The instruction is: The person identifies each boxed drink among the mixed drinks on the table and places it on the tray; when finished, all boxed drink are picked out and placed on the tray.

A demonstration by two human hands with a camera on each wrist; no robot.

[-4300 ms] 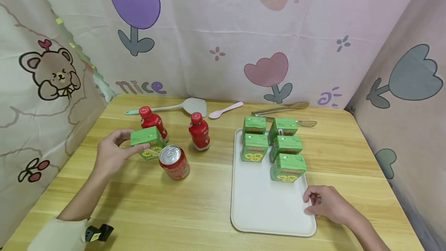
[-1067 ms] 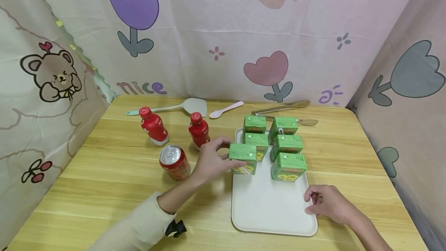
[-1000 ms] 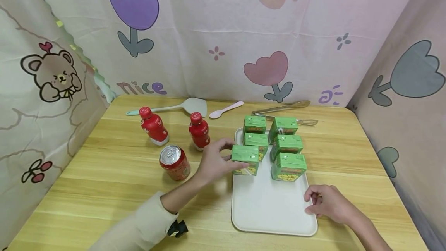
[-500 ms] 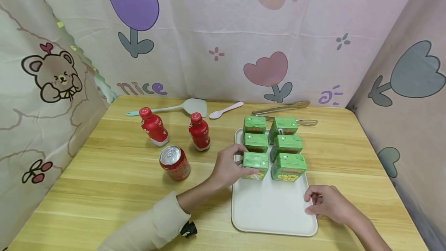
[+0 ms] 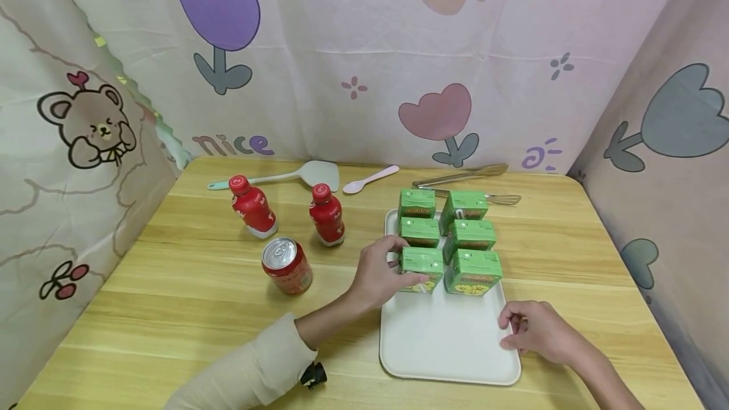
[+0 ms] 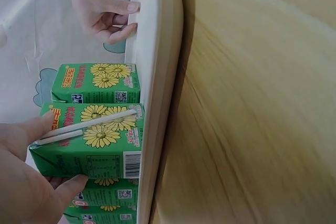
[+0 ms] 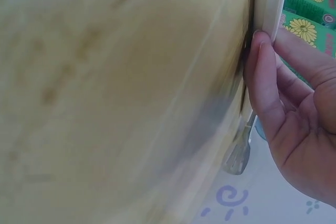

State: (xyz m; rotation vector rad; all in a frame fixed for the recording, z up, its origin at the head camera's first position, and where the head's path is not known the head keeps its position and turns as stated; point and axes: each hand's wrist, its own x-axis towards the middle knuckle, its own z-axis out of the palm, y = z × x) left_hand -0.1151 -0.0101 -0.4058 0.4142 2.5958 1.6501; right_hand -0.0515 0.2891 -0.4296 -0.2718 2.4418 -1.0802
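My left hand [image 5: 377, 276] grips a green drink carton [image 5: 423, 259] at the front of the left row on the white tray [image 5: 450, 350]. In the left wrist view, the thumb and a finger lie on opposite sides of this carton [image 6: 79, 156], which has yellow flowers and a wrapped straw on its face. It stands upright, its base at the tray. Several matching cartons [image 5: 473, 264] stand behind and to its right, in two rows. My right hand [image 5: 538, 332] pinches the tray's right rim; the right wrist view has the thumb and fingers [image 6: 123, 8] on either side of it.
Left of the tray stand a red can [image 5: 287, 267] and two red bottles [image 5: 254, 209] [image 5: 327, 217]. Along the back lie a spatula [image 5: 319, 174], a pink spoon [image 5: 370, 180] and metal tongs [image 5: 461, 176]. A patterned cloth [image 5: 342, 30] hangs behind the table.
My left hand has carried the carton from beside the can and bottles rightward onto the tray, to the front of the left row. My right hand has stayed at the tray's rim.
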